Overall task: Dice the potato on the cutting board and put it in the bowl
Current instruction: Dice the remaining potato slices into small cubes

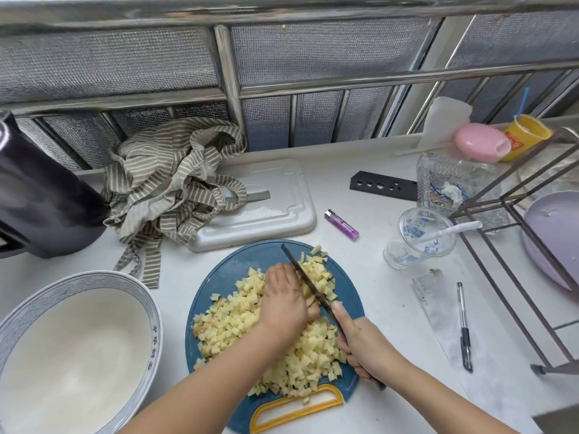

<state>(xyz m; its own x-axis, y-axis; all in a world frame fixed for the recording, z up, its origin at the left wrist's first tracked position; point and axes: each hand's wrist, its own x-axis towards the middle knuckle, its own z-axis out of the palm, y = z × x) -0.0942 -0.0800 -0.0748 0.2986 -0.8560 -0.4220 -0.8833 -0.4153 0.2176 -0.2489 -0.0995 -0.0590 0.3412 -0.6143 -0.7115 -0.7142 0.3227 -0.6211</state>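
Mid-dice here, working on a white countertop (376,292). Pinning a potato chunk (309,297) down on the blue round cutting board (225,270) with the left hand (283,303), fingers curled over it claw-style, knuckles right up against the blade. Gripping the knife (308,285) by its handle in the right hand (365,346), fist wrapped round it, one finger laid forward along the blade. Holding the blade angled away toward the far left, edge down in the potato.

Can see potato cubes (232,314) heaped over most of the board, from the far rim down to the yellow handle cut-out at the near edge, with a cube or two sitting in the cut-out itself. So all the potato on the board, basically.

Can spot the big white bowl (94,277) with a blue patterned rim just left of the board, close but not touching.

Plenty of clutter too:
- behind the board, a white tray (266,214) with a striped cloth (169,183) bunched over its left side
- a purple lighter (341,224) just past the board on the right
- a clear plastic cup (423,236) lying on its side near a metal rack (513,245)
- a pen (464,327) well off to the right
- a dark jug (40,198) at the far left
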